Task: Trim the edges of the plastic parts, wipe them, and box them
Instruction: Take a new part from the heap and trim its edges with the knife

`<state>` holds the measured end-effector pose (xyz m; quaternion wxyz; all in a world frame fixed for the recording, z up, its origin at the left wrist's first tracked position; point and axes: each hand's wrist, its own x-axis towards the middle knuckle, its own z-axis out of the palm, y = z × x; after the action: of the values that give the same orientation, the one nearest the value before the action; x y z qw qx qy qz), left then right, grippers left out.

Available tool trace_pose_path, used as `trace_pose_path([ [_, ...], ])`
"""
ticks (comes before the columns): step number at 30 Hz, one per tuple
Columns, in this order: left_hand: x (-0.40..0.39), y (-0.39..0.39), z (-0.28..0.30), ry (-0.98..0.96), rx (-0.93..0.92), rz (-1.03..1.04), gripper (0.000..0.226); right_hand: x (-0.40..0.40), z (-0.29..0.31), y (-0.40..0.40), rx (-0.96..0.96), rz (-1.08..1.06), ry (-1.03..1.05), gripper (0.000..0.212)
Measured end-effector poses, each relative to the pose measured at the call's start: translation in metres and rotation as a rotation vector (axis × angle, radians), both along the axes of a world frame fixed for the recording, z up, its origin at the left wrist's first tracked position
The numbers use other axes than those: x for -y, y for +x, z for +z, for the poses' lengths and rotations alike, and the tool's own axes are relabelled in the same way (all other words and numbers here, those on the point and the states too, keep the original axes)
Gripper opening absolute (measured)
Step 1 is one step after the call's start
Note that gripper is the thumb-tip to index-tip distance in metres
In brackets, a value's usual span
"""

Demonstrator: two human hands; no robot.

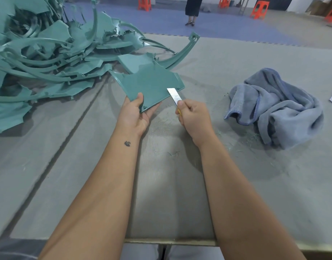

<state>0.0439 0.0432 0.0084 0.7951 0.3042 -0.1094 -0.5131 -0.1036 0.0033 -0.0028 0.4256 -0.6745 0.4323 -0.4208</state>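
Right, I'm watching the part (150, 87), a flat teal plastic panel, being held up just above the table (180, 184) in the middle of my view. I'm seeing the left hand (136, 113) gripping its near corner, thumb lying on top and fingers curling underneath. I'm seeing the right hand (194, 119) pinching a blade (174, 96), with the thumb pressing on the flat metal strip and the other fingers curling round the handle, which is mostly hiding inside the fist apart from a sliver of yellow. The blade is lying against the part's right edge, its tip overlapping the panel near the far right corner.

Moving outward, I'm noticing fine pale shavings (234, 145) lying scattered on the grey table around and under the hands. To the right, well apart from the hands, a blue-grey cloth (277, 107) is sitting crumpled in a heap. To the left and beyond, a big pile (48, 59) of teal parts and curved strips is spreading over the table, its nearest pieces lying just behind the held part. Far off on the floor, orange stools (259, 9) are standing, and a person (193, 10) in dark clothes is standing beside them.
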Motion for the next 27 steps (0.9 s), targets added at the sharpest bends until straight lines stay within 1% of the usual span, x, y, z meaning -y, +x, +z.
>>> trace_pose_path([
  [2, 0.001, -0.001, 0.0, 0.008, 0.005, 0.005, 0.024, 0.0, -0.001, 0.0, -0.068, 0.059, -0.02, 0.039],
  [4, 0.001, -0.002, 0.001, 0.026, 0.032, 0.013, 0.025, -0.002, -0.002, 0.002, -0.177, 0.109, -0.067, 0.039],
  [5, 0.001, -0.002, 0.001, 0.028, 0.031, 0.017, 0.025, -0.003, -0.002, 0.003, -0.179, 0.121, -0.07, 0.038],
  [6, 0.001, -0.002, 0.001, 0.022, 0.014, 0.016, 0.025, -0.003, -0.001, 0.003, -0.134, 0.116, -0.051, 0.038],
  [9, -0.001, -0.001, 0.0, 0.003, -0.03, -0.009, 0.023, -0.001, 0.002, 0.0, 0.129, -0.019, 0.054, 0.038],
  [10, -0.001, -0.001, 0.0, 0.004, -0.024, -0.012, 0.023, 0.0, 0.002, -0.002, 0.162, -0.047, 0.064, 0.038],
  [11, -0.001, -0.002, 0.0, 0.005, -0.013, -0.012, 0.023, 0.0, 0.001, -0.002, 0.132, -0.037, 0.05, 0.038],
  [14, 0.0, -0.003, 0.001, 0.018, 0.034, -0.008, 0.024, -0.003, -0.002, 0.001, -0.107, 0.113, -0.026, 0.039],
  [15, 0.0, -0.004, 0.001, 0.024, 0.047, -0.008, 0.024, -0.004, -0.001, 0.002, -0.126, 0.142, -0.03, 0.039],
  [16, 0.0, -0.004, 0.001, 0.023, 0.053, -0.014, 0.024, -0.004, 0.0, 0.001, -0.092, 0.151, -0.018, 0.038],
  [17, -0.001, -0.005, 0.001, 0.016, 0.062, -0.025, 0.024, -0.004, 0.002, -0.001, -0.006, 0.139, 0.015, 0.036],
  [19, -0.002, -0.005, 0.001, 0.013, 0.118, -0.048, 0.026, -0.003, 0.006, -0.005, 0.206, 0.045, 0.099, 0.032],
  [20, -0.002, -0.005, 0.002, 0.015, 0.162, -0.052, 0.028, -0.002, 0.008, -0.008, 0.272, -0.02, 0.122, 0.029],
  [21, -0.002, -0.006, 0.001, 0.013, 0.209, -0.051, 0.03, -0.001, 0.009, -0.01, 0.298, -0.078, 0.125, 0.026],
  [23, -0.002, -0.008, 0.002, 0.007, 0.298, -0.04, 0.033, 0.001, 0.011, -0.012, 0.286, -0.143, 0.095, 0.023],
  [25, -0.002, -0.01, 0.003, -0.01, 0.353, -0.025, 0.034, 0.001, 0.011, -0.013, 0.258, -0.162, 0.069, 0.024],
  [27, -0.001, -0.012, 0.005, -0.044, 0.367, -0.006, 0.036, 0.0, 0.011, -0.013, 0.226, -0.167, 0.057, 0.027],
])
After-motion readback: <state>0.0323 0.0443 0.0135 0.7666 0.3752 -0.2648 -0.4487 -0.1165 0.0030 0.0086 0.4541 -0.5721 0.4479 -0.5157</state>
